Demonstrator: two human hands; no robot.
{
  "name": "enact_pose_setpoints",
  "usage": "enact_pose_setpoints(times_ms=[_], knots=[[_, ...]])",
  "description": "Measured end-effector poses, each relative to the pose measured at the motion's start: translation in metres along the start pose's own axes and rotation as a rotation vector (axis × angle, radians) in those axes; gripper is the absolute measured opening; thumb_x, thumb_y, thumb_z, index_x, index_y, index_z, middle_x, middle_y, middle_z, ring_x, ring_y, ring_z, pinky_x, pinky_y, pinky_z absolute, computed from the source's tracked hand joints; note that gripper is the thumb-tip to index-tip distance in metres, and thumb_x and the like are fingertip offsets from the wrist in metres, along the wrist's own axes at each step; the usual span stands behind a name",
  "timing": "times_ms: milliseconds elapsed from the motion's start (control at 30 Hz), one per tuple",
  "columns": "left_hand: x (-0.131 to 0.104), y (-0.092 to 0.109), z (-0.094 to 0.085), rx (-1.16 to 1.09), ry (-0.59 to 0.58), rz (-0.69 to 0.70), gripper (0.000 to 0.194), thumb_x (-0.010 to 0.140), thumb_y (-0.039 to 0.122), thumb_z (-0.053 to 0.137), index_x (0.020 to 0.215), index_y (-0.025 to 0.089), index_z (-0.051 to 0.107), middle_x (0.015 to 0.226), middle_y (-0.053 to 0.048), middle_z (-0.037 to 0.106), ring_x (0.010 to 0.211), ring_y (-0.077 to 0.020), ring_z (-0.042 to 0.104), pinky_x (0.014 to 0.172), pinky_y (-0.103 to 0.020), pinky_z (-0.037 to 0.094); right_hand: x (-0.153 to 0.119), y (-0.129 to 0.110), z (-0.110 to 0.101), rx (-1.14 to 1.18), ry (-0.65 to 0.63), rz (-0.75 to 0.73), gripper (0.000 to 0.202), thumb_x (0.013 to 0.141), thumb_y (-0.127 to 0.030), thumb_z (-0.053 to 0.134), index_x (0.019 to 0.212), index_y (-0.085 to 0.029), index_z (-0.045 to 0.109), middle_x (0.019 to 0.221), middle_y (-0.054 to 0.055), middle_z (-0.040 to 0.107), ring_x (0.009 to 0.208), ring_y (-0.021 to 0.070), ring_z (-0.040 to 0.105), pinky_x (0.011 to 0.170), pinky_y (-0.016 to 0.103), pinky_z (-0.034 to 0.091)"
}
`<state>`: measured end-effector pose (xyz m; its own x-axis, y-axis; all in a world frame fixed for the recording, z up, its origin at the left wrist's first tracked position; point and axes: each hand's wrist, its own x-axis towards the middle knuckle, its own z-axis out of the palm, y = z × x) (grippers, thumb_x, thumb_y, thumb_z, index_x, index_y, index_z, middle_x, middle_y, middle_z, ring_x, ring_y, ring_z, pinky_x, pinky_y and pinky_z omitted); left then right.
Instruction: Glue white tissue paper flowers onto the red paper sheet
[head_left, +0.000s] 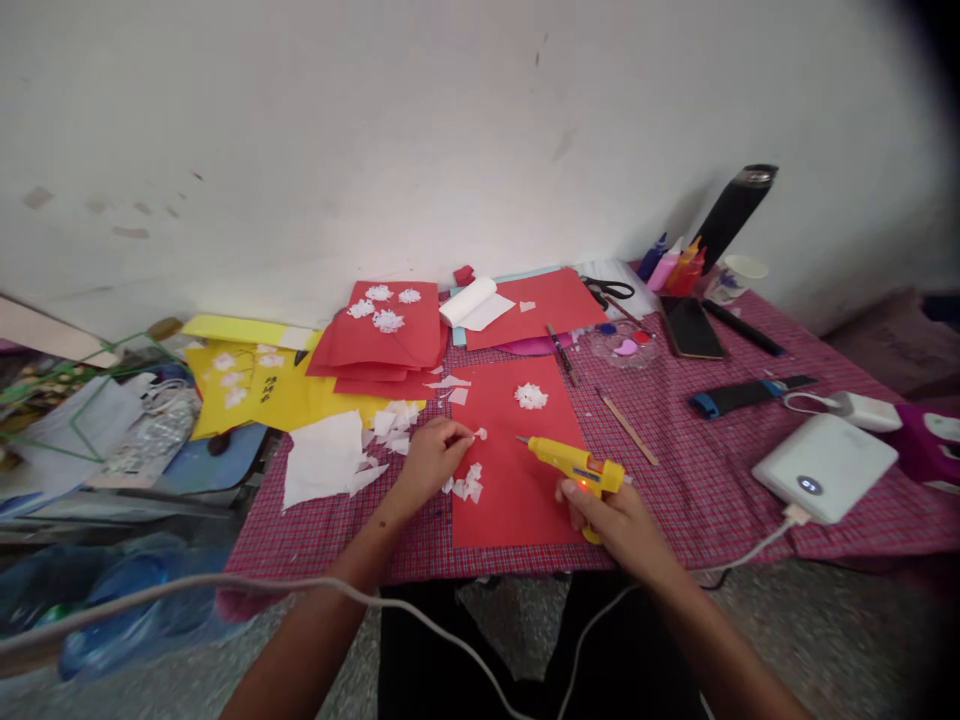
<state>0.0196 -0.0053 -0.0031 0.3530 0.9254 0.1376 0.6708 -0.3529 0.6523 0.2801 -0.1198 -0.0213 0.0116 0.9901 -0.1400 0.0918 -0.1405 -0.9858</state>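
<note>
My right hand [600,510] grips a yellow hot glue gun [574,461] by its handle, a small light glowing on its side. The gun's nozzle points left over a red sheet of paper [517,510]. In the pinch of my left hand [436,452] is a small twisted piece of white paper [481,434], a short way left of the nozzle. A ruffled white paper flower [531,396] lies on the upper part of the red sheet. Several small white paper scraps [469,484] rest at the sheet's left edge, below my left fingers.
Left of the sheet lie a torn white paper [324,458] and more scraps [394,420]. Red cards with white flowers [387,320] are stacked behind. A brush [628,428], a phone [691,327] and a white power bank [825,467] are on the right. A white cable [420,630] crosses in front.
</note>
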Motion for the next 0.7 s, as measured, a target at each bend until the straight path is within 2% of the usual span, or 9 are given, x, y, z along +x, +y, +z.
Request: enact_pose_setpoints(times_ms=[333,500,700], knots=[[-0.0011,-0.0056,0.0069,0.016,0.034,-0.004,0.013,0.089,0.022,0.063,0.085,0.021,0.075,0.083,-0.002,0.071,0.084,-0.0162,0.063,0.079,-0.029,0.046,-0.0018,-0.0056,0.003,-0.013,0.015,0.011,0.039,0.087,-0.057,0.061,0.079,-0.019,0.059,0.056,-0.002,0.052,0.049,0.0128,0.046,0.045,0.026,0.038],[-0.0014,-0.0056,0.0034,0.043,0.002,-0.008,0.015,0.087,0.017,0.061,0.083,0.02,0.075,0.084,-0.002,0.07,0.083,-0.0161,0.063,0.078,-0.029,0.047,-0.0018,-0.0042,0.0025,-0.009,0.014,0.001,0.038,0.088,-0.055,0.061,0.077,-0.019,0.059,0.058,-0.002,0.053,0.05,0.0124,0.045,0.046,0.025,0.037],[-0.0016,0.0006,-0.0001,0.082,-0.005,-0.036,0.014,0.085,0.018,0.061,0.078,0.019,0.072,0.078,-0.002,0.067,0.08,-0.016,0.061,0.075,-0.028,0.046,-0.0023,-0.0045,0.0022,-0.017,0.009,-0.006,0.036,0.088,-0.054,0.061,0.083,-0.018,0.062,0.062,-0.001,0.056,0.051,0.0128,0.047,0.047,0.026,0.039]])
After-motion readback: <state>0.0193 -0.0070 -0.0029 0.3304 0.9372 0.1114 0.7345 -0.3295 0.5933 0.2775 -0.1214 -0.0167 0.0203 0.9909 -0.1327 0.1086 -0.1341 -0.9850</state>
